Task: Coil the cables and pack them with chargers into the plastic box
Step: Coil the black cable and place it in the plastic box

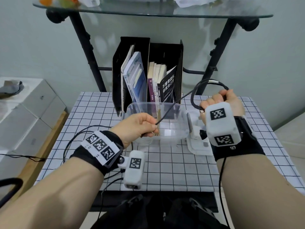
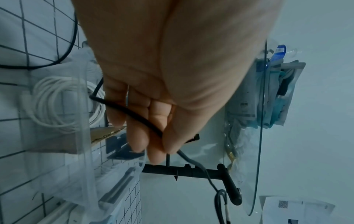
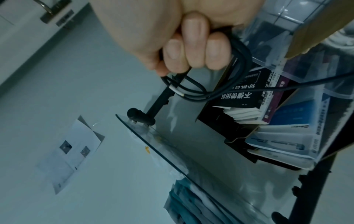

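A black cable [image 1: 175, 103] runs taut between my two hands above the clear plastic box [image 1: 132, 109]. My left hand [image 1: 143, 124] pinches its free stretch between thumb and fingers [image 2: 153, 125] over the box's left half. My right hand [image 1: 221, 100] is raised at the right and grips several coiled loops of the same cable [image 3: 193, 91]. A coiled white cable [image 2: 57, 104] lies inside the box. A white charger [image 1: 194, 129] stands on the table against the box's right side, partly hidden by my right wrist camera.
A black file holder with books [image 1: 148, 76] stands right behind the box. A glass shelf [image 1: 148, 12] on black legs hangs overhead. The clear box lid [image 1: 199, 147] lies under the charger. White cartons [image 1: 29, 113] sit left of the checked table [image 1: 173, 171].
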